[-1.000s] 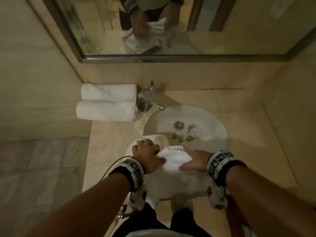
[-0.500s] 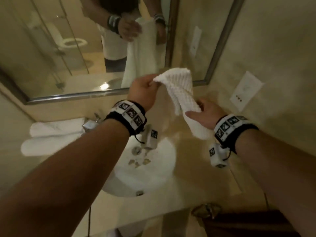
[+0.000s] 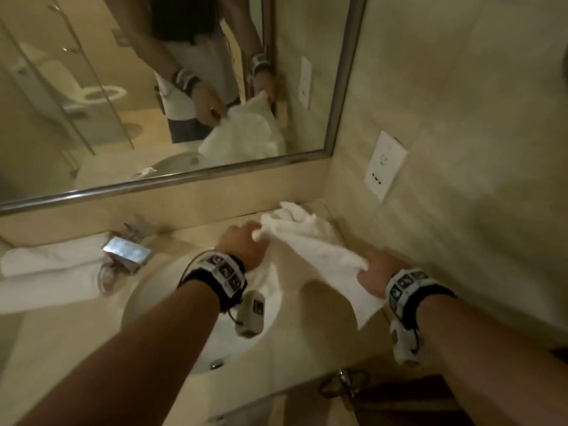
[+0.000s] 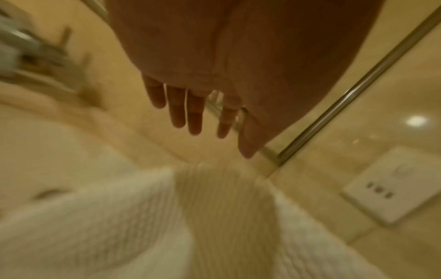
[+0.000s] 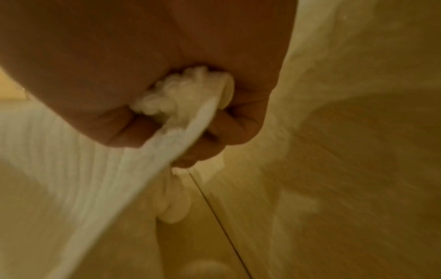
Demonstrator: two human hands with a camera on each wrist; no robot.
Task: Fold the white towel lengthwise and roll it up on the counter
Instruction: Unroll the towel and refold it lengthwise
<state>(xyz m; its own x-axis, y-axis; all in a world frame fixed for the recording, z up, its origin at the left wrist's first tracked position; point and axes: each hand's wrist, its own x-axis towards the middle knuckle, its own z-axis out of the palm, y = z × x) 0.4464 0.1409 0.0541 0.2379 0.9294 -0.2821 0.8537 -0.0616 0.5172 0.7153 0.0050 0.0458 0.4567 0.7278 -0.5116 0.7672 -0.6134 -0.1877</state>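
Observation:
The white towel [image 3: 310, 244] lies crumpled and stretched across the beige counter [image 3: 307, 330], between the sink and the right wall, its far end bunched in the back corner. My right hand [image 3: 373, 269] grips the towel's near edge; in the right wrist view the cloth [image 5: 119, 169] is bunched inside the curled fingers [image 5: 233, 120]. My left hand [image 3: 242, 241] is at the towel's left edge. In the left wrist view its fingers [image 4: 194, 115] are straight and spread with nothing between them, and the towel [image 4: 119, 217] lies below the wrist.
A round white sink [image 3: 172, 302] sits left of the towel, with a chrome faucet [image 3: 127, 250] behind it. Two rolled white towels [image 3: 46, 272] lie at the far left. A mirror [image 3: 153, 87] spans the back wall. A socket plate [image 3: 384, 164] is on the right wall.
Both hands have brought the towel down from in front of the mirror onto the counter at the right. The left hand's fingers have straightened off the cloth.

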